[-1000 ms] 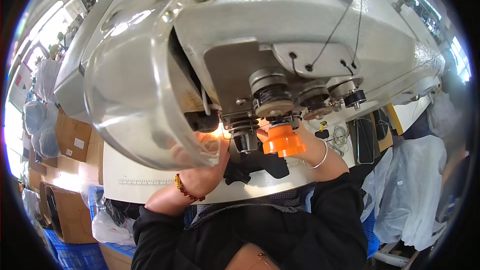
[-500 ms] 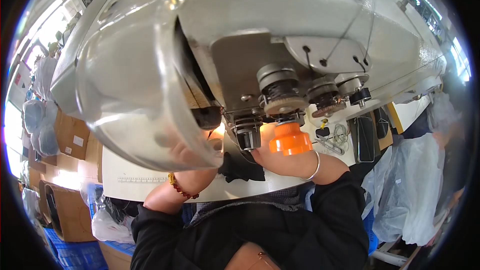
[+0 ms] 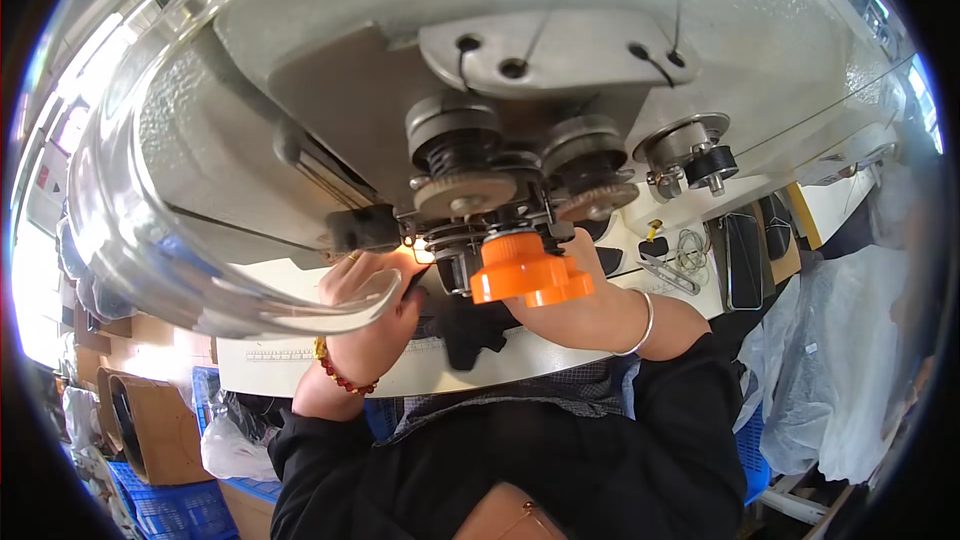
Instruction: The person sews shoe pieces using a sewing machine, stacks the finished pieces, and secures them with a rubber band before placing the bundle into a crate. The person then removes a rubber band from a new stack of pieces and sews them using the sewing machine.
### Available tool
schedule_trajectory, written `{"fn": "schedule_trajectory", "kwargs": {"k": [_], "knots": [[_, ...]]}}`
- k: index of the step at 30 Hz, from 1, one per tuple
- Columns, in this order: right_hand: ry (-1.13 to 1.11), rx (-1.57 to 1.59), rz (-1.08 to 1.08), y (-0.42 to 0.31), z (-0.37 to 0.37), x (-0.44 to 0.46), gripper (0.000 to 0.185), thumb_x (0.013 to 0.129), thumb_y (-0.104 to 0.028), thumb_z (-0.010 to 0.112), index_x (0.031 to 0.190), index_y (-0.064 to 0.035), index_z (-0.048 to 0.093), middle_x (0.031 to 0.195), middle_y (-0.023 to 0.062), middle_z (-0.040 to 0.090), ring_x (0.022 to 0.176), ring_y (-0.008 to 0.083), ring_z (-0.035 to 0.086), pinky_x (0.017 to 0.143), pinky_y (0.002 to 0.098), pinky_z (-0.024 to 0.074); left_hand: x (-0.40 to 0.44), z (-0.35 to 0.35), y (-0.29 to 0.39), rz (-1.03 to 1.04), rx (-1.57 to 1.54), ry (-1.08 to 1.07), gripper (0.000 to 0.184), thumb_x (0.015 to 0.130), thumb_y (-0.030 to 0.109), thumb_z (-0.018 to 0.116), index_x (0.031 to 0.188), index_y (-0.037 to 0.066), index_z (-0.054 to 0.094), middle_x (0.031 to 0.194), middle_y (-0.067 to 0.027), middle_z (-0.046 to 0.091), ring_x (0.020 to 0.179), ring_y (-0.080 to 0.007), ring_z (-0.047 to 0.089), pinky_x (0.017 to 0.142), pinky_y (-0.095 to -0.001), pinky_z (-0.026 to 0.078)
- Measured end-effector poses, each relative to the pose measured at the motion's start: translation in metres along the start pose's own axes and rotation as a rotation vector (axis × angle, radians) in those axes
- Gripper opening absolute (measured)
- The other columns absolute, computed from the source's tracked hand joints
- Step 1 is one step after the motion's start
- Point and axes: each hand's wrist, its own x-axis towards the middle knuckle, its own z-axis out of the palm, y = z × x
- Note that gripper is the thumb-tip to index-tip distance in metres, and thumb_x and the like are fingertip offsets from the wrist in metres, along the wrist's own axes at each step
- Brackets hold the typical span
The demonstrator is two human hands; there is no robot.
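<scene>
A sewing machine head (image 3: 340,90) fills the upper view, with thread tension dials and an orange knob (image 3: 515,270) hanging below it. A piece of black cloth (image 3: 462,332) lies on the white table beneath, between my hands. My left hand (image 3: 372,325), with a beaded bracelet at the wrist, is left of the needle area, its thumb and fingers closed on the dark edge of the cloth. My right hand (image 3: 565,322), with a silver bangle, rests at the cloth's right side. The orange knob and machine parts hide its fingers.
A clear plastic guard (image 3: 330,318) curves in front of my left hand. Small snips (image 3: 668,275) and a coil of wire lie on the table's right, near a phone-like dark slab (image 3: 743,262). Plastic bags hang at right; cardboard boxes (image 3: 165,430) and blue crates (image 3: 175,500) stand at left.
The view has shifted, so the machine head and orange knob appear farther left. My left hand shows more clearly past the guard, farther left from the knob. More of the black cloth's left part shows.
</scene>
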Motion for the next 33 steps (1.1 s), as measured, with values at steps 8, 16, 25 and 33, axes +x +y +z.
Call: {"fn": "schedule_trajectory", "kwargs": {"k": [8,16,25,33], "knots": [[0.012,-0.035,-0.026,0.006,0.004,-0.001,0.01,0.073,-0.008,0.062,0.082,-0.0054,0.061,0.064,0.0111,0.058,0.058,0.0317,0.062,0.046,0.0418,0.0438,0.003,0.006,0.011,0.178,0.125,0.066,0.023,0.069,0.002,0.069,0.092,0.003,0.066,0.087,-0.0092,0.061,0.077,-0.0261,0.06,0.065,-0.0388,0.049],[-0.043,0.135,0.024,0.015,0.025,0.0,0.005,0.072,-0.012,0.064,0.069,-0.0097,0.06,0.059,0.0095,0.056,0.054,0.0323,0.058,0.046,0.0417,0.0419,-0.012,0.015,-0.007,0.064,0.11,0.007,0.023,0.07,0.008,0.072,0.093,0.007,0.069,0.098,-0.0103,0.065,0.08,-0.0302,0.064,0.072,-0.0406,0.052],[0.083,-0.028,-0.06,0.01,0.019,0.007,0.024,0.075,-0.027,0.069,0.059,-0.0122,0.058,0.052,0.008,0.05,0.049,0.0297,0.053,0.045,0.0401,0.0387,-0.004,0.014,0.0,0.108,0.227,0.074,0.021,0.069,0.007,0.071,0.09,0.008,0.07,0.1,-0.0116,0.067,0.09,-0.0294,0.064,0.077,-0.043,0.051],[0.07,0.03,-0.09,0.007,0.003,0.005,0.014,0.077,-0.021,0.068,0.072,-0.0091,0.064,0.07,0.0061,0.05,0.067,0.0257,0.054,0.055,0.0373,0.0442,-0.013,0.016,-0.023,0.001,-0.015,0.116,0.031,0.069,0.002,0.065,0.098,0.008,0.068,0.074,-0.0076,0.063,0.056,-0.0251,0.06,0.05,-0.0365,0.046]]}}
